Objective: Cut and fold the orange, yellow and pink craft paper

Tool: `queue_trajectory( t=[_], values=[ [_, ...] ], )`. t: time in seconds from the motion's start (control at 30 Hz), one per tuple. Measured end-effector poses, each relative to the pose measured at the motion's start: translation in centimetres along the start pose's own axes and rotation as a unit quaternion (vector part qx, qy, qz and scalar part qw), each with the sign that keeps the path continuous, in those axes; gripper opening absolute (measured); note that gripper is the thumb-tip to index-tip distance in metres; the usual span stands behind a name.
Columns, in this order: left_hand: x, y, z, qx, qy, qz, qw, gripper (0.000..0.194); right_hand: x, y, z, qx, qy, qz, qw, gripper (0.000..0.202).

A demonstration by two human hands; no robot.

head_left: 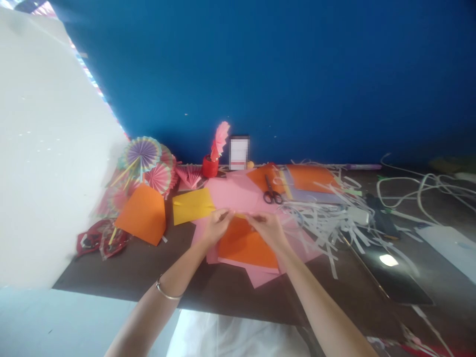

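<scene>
Both hands meet over the middle of the dark table [122,270], pinching a thin yellow strip [241,215] between them: the left hand [215,227] grips its left end with thumb and fingertips, and the right hand [268,229] grips the other end the same way. The strip is blurred, so it may be a folded slip of paper rather than a flat one. It is held just above an orange sheet [245,245], which lies on a larger pink sheet [238,196]. A bangle [166,292] circles the left wrist. To the left lie a yellow sheet [192,205] and another orange sheet [143,214], with folded paper fans [143,156] behind them. Black scissors [272,194] rest beyond the hands, and a heap of white paper strips [327,218] spreads to the right.
</scene>
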State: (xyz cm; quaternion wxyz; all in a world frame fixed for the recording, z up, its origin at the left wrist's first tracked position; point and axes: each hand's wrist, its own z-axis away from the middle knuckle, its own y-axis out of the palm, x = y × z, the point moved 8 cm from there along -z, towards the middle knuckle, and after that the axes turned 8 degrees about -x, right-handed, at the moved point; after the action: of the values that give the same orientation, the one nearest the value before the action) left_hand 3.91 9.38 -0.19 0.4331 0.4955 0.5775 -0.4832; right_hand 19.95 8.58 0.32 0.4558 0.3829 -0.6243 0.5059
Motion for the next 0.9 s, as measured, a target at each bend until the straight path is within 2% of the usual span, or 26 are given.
queue_trajectory(
  t=[0.17,0.37,0.57,0.73,0.9],
  values=[
    [0.0,-0.3,0.0,-0.018,-0.013,0.028,0.999,0.029,0.4,0.1,0.2,-0.004,-0.023,0.013,1.000,0.034],
    [-0.7,0.5,0.2,0.013,-0.021,0.015,1.000,0.024,0.8,0.2,0.4,-0.024,-0.065,0.047,0.997,0.025],
    [0.0,1.1,-0.2,0.033,0.001,0.007,0.999,0.023,0.8,0.3,0.6,0.000,-0.065,0.018,0.998,0.024],
    [0.7,0.2,-0.4,0.000,-0.015,-0.004,1.000,0.023,0.4,-0.1,0.4,-0.003,-0.050,0.013,0.999,0.028],
    [0.3,-0.4,-0.6,-0.020,-0.004,0.001,1.000,0.022,-0.3,-0.5,-0.1,-0.016,-0.031,0.020,0.999,0.027]
  ],
)
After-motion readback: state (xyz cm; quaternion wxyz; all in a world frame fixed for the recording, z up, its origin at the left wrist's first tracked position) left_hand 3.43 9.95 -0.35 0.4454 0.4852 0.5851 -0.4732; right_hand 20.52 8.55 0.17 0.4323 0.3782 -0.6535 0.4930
